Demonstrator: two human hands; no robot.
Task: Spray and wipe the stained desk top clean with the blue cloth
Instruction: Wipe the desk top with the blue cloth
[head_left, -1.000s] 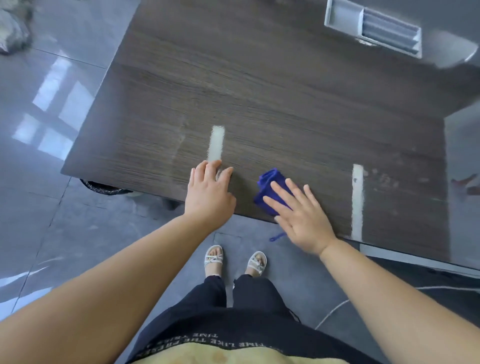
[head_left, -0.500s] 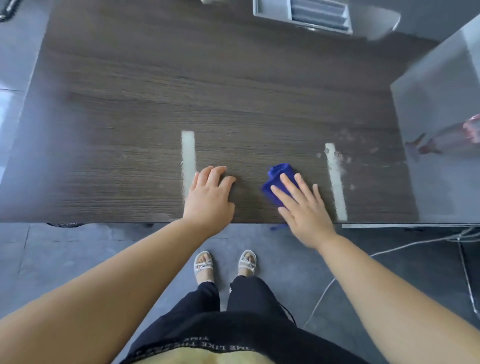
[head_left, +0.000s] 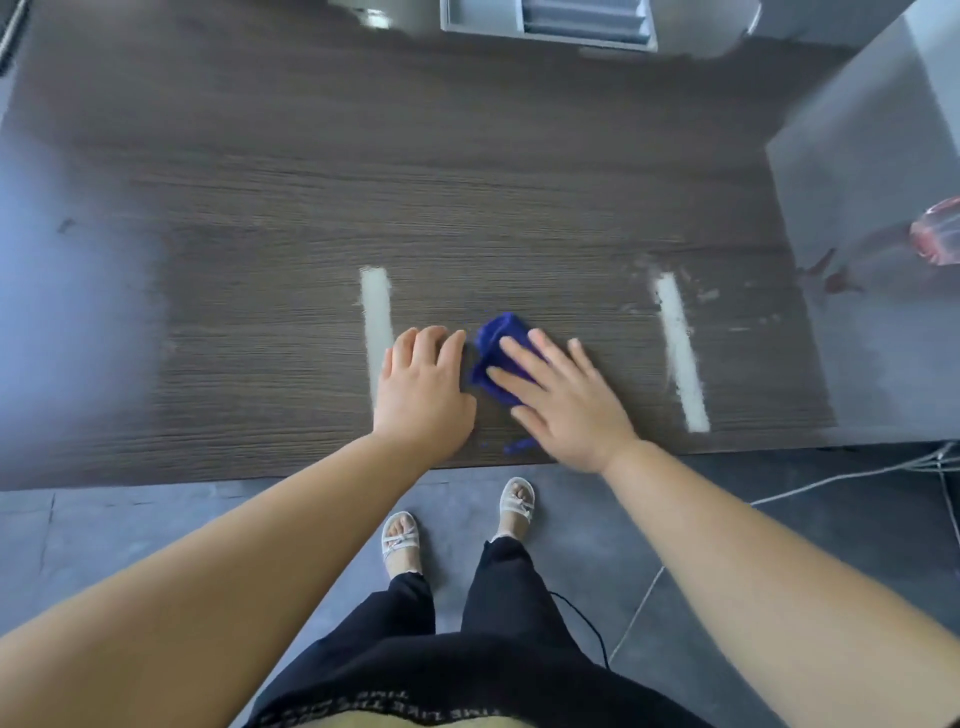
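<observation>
Cloth (head_left: 496, 338) has slid left toward the left hand (head_left: 421, 400), its grip flat and empty on the table (head_left: 519, 182); right hand (head_left: 566, 410) presses it, fingers straight; smears (head_left: 706, 296) at right remain.

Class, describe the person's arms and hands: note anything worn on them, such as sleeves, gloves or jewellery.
The left forearm and right forearm are bare, no sleeves in view. The left hand and right hand wear no gloves; no rings, watch or bracelets show.

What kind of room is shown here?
Probably an office or workroom: a wood-grain desk top, a grey slotted tray at its far edge, and loose cables on the grey tiled floor.
</observation>
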